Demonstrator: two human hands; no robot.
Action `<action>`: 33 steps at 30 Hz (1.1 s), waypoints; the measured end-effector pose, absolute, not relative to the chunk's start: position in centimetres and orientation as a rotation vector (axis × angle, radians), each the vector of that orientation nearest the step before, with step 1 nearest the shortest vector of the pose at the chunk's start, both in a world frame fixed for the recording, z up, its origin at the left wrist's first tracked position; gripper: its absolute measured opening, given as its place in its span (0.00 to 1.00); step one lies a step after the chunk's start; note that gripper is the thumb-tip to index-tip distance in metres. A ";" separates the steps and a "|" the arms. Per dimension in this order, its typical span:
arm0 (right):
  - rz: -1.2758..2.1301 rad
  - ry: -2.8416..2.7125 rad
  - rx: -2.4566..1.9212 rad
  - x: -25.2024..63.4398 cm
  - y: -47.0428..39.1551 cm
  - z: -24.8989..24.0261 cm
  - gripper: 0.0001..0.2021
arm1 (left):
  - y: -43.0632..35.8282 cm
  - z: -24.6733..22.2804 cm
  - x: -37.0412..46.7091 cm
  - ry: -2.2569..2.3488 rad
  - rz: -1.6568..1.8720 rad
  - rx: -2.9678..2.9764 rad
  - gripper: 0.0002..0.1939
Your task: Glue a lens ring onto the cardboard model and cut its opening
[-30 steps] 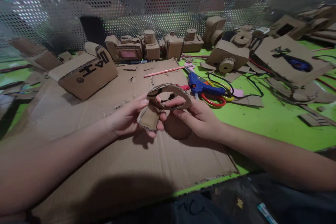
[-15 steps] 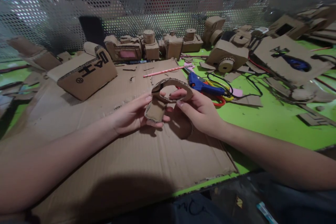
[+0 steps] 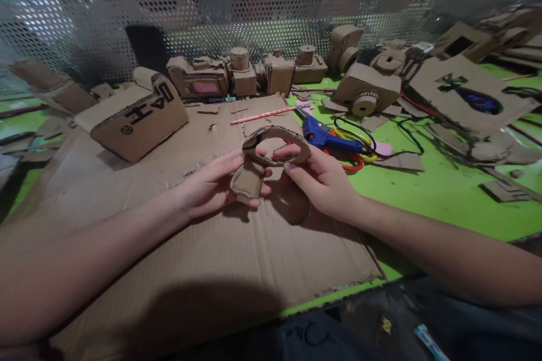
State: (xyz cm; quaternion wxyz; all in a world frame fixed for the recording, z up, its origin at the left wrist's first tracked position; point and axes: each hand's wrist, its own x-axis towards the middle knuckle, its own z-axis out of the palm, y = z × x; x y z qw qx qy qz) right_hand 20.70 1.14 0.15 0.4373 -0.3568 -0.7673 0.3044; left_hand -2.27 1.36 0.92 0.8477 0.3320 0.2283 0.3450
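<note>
Held piece: a curved strip of brown corrugated cardboard [image 3: 271,149], bent into an arch, with a flat flap hanging from its left end; it is at the centre of the frame, lifted just above the large flat sheet of brown cardboard [image 3: 203,254].
Left hand: the left hand [image 3: 212,186] comes in from the lower left; its fingers [image 3: 231,162] are closed on the hanging flap, thumb below and fingertips on the flap's upper left edge.
Right hand: the right hand [image 3: 324,183] comes in from the lower right; its fingers [image 3: 288,152] are clamped on the arch, one fingertip inside the curve and the rest beneath it.
Strip and fingers: the arch rises over the right fingertips, the flap lies between the two hands, and both hands touch the strip.
Sheet: it covers the lower left and middle of the green counter [image 3: 444,192].
Right of the hands: a blue glue gun [image 3: 326,136] lies just beyond the arch, beside scissors with red and yellow handles [image 3: 353,161].
Above the hands: a pink pencil [image 3: 266,115] lies on the sheet's far edge.
Upper left: a brown cardboard box with black lettering [image 3: 138,115] rests on the sheet.
Back: small cardboard models [image 3: 241,73] stand in a row before a perforated metal screen [image 3: 262,5].
</note>
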 end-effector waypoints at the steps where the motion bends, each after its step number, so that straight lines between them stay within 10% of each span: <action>1: 0.751 -1.910 -0.883 20.7 1.1 0.1 0.10 | 1.4 0.9 -2.3 0.485 0.721 0.691 0.11; 16: 0.705 -1.876 -0.850 20.7 0.9 -0.1 0.09 | 1.9 1.4 -2.0 0.664 0.668 0.593 0.25; 33: 0.269 -2.123 -0.788 21.0 0.7 -0.1 0.12 | 1.6 0.6 -2.2 0.559 0.718 0.699 0.18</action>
